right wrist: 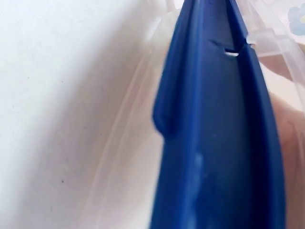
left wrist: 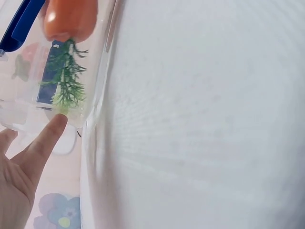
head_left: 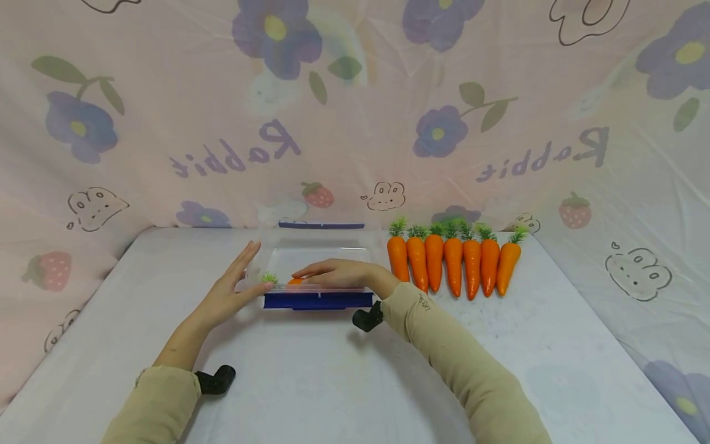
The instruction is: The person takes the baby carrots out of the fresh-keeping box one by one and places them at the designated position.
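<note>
A clear plastic box (head_left: 324,256) with blue clip flaps stands open on the table. Inside, along its front wall, lies an orange carrot (left wrist: 71,19) with green leaves (left wrist: 66,76) toward the box's left end. My right hand (head_left: 338,273) reaches into the box and holds the carrot from above, fingers and thumb on either side of it. The front blue flap (right wrist: 214,133) covers much of the right wrist view, with part of the hand behind clear plastic. My left hand (head_left: 227,295), fingers spread, rests at the box's left side, a fingertip right by the leaves.
Several carrots (head_left: 453,262) with green tops lie in a row to the right of the box. A second blue flap (head_left: 322,226) sticks up at the back. A patterned cloth (head_left: 355,123) hangs behind the white table (head_left: 310,382).
</note>
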Demonstrator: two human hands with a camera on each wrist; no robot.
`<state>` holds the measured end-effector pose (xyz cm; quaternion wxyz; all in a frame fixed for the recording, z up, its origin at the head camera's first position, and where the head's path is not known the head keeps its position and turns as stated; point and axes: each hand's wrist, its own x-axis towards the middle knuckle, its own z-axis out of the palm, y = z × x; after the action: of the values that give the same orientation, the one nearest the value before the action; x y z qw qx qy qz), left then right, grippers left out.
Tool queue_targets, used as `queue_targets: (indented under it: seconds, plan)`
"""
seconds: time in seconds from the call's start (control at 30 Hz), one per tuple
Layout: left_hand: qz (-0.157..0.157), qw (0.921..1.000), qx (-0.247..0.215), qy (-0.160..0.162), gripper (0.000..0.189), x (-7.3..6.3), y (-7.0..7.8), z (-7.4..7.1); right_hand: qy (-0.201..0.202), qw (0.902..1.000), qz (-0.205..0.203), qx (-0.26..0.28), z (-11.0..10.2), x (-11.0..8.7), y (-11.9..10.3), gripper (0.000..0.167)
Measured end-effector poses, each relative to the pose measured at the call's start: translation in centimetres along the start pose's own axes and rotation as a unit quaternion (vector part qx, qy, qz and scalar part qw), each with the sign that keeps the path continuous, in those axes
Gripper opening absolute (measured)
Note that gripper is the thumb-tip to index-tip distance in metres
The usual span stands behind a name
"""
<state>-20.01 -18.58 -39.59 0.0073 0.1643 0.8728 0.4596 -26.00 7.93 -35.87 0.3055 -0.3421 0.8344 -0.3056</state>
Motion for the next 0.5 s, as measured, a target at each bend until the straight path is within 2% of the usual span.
queue_targets:
  seconds: [0.2,0.37,0.5]
  plan:
    - [-0.009,0.9999,0.002,-0.005,0.083,-0.03,0.15,-0.03,0.029,0.999,-0.025,0.02,-0.15,-0.25,0.07,0.045]
    - [-0.015,0.9999,0.004,-0.007,0.082,0.05,0.28,-0.08,0.066,0.9949,-0.07,0.029,-0.31,-0.33,0.24,0.045]
    - [-0.014,0.9999,0.009,-0.006,0.082,0.15,0.13,-0.11,0.081,0.9906,-0.101,0.044,-0.36,-0.37,0.1,0.046]
